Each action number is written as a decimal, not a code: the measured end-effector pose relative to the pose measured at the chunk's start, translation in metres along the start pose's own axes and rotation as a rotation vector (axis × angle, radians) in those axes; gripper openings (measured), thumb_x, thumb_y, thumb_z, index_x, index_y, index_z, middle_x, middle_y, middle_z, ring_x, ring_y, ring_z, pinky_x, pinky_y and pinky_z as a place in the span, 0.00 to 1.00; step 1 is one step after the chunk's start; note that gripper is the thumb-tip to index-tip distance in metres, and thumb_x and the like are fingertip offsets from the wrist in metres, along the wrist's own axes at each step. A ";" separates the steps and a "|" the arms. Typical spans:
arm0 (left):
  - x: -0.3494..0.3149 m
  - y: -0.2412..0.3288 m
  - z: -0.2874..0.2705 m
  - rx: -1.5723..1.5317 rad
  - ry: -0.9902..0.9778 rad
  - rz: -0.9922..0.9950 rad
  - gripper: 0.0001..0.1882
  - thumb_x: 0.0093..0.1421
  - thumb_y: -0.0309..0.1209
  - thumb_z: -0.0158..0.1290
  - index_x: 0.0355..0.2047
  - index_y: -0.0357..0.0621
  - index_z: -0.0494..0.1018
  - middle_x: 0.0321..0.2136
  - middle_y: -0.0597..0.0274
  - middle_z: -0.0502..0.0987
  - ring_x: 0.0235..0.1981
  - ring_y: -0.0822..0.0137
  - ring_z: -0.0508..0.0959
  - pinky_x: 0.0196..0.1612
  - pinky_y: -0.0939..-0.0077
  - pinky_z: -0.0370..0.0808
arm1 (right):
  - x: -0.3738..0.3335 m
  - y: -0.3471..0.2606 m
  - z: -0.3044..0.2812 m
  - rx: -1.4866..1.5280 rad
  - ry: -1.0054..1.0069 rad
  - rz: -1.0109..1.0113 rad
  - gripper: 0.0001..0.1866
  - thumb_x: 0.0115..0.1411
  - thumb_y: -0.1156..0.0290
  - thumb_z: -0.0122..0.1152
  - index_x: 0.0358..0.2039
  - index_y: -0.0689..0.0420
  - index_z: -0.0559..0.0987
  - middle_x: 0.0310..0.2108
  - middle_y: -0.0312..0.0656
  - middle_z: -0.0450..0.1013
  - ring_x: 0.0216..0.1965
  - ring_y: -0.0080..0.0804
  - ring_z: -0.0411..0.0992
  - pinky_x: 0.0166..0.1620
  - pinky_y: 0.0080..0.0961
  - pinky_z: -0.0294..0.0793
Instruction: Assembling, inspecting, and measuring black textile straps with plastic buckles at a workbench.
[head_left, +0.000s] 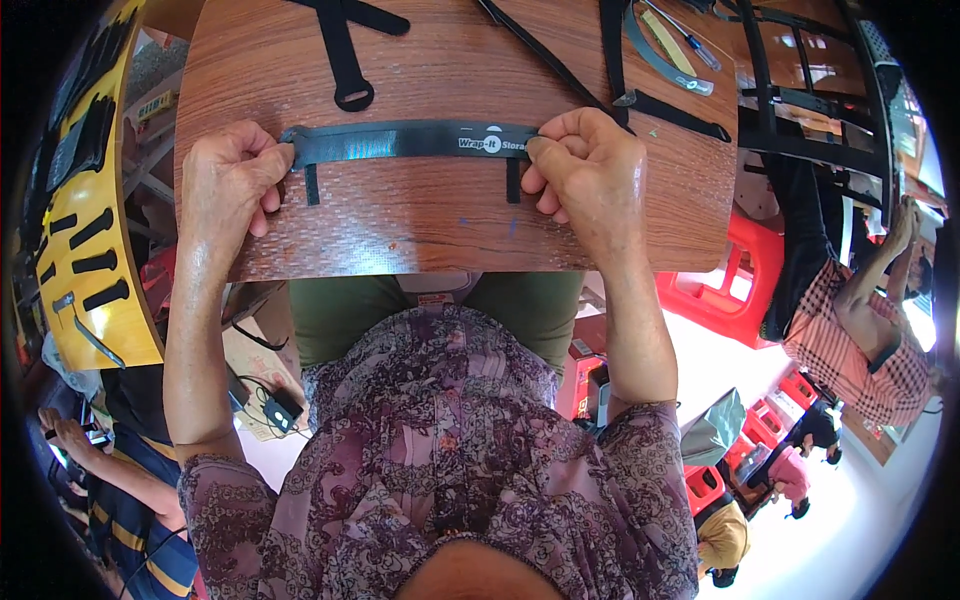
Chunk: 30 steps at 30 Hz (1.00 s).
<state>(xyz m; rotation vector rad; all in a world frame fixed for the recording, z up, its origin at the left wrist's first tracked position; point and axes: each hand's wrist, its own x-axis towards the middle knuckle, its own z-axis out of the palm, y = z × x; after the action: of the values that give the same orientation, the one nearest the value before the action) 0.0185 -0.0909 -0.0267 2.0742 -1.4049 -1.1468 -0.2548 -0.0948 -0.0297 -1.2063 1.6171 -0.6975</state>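
A flat black strap [400, 141] with white print near its right end is stretched level over the wooden table [400, 235]. Its left end is pinched between the thumb and fingers of my left hand [228, 178]. My right hand [592, 170] pinches the other end the same way. Below the strap, two short dark strips stick out toward me, the left strip [312, 184] near my left fingers and the right strip [514, 181] beside my right fingers. Both strap tips are hidden under my fingers.
Beyond the strap lie a black strap with a loop [350, 95], a long thin black strap [545, 55] and a screwdriver [700, 50]. At left, a yellow table [130, 290] bears several black straps. A red stool [735, 270] stands at right; people sit on both sides.
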 end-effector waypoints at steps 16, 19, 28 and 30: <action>-0.001 0.001 0.000 -0.020 0.006 0.012 0.09 0.53 0.29 0.53 0.21 0.36 0.73 0.09 0.64 0.68 0.06 0.77 0.65 0.08 0.83 0.59 | -0.003 -0.004 0.004 -0.074 0.055 0.020 0.06 0.53 0.78 0.54 0.29 0.69 0.72 0.15 0.42 0.72 0.15 0.22 0.70 0.17 0.20 0.68; -0.001 0.000 0.000 -0.021 0.005 0.019 0.09 0.53 0.29 0.53 0.21 0.35 0.72 0.08 0.64 0.69 0.06 0.77 0.65 0.08 0.83 0.59 | -0.002 0.001 0.005 -0.095 0.080 -0.035 0.07 0.53 0.77 0.54 0.30 0.69 0.72 0.15 0.44 0.72 0.16 0.25 0.72 0.18 0.22 0.69; 0.001 -0.005 -0.003 -0.040 0.016 0.053 0.08 0.53 0.29 0.54 0.23 0.37 0.70 0.10 0.64 0.69 0.06 0.76 0.65 0.08 0.82 0.59 | -0.004 0.005 0.004 -0.203 0.145 -0.051 0.07 0.54 0.75 0.57 0.28 0.65 0.72 0.13 0.39 0.71 0.11 0.18 0.65 0.13 0.15 0.60; 0.001 -0.005 -0.005 -0.059 0.042 0.081 0.09 0.51 0.29 0.55 0.24 0.35 0.69 0.09 0.62 0.70 0.06 0.75 0.67 0.09 0.80 0.61 | -0.003 0.006 0.003 -0.209 0.112 -0.063 0.05 0.54 0.76 0.54 0.24 0.64 0.72 0.13 0.44 0.72 0.14 0.27 0.71 0.17 0.22 0.67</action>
<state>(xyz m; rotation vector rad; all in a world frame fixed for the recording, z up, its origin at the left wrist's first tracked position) 0.0255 -0.0905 -0.0280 1.9714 -1.4054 -1.0925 -0.2541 -0.0900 -0.0350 -1.3950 1.7858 -0.6574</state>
